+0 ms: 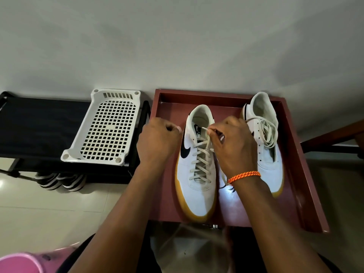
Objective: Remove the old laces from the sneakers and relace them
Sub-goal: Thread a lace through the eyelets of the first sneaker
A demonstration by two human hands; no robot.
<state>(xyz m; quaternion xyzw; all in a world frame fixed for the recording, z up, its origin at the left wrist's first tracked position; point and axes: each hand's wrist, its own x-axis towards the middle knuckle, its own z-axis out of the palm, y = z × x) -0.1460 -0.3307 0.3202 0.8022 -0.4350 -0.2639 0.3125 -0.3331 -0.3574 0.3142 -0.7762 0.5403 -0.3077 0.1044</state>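
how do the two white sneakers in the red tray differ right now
The left white gum-soled sneaker has its lace criss-crossed through the eyelets; the right white gum-soled sneaker has bare eyelets, with a loose lace piled on its opening. The right hand pinches a lace end above the left sneaker; neither hand grips the right one. Both stand side by side in the red tray, toes towards the person.

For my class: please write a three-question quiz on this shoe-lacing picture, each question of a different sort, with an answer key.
1. True or false: both sneakers sit on the white perforated basket.
2. Which sneaker has its lace threaded through the eyelets? A) left sneaker B) right sneaker
3. Fill in: the right hand pinches the ____ tip.

Key
1. False; they sit in the red tray.
2. A; the right sneaker's lace lies loose on top.
3. Lace. The left hand is curled beside the left sneaker; what it holds is hidden.
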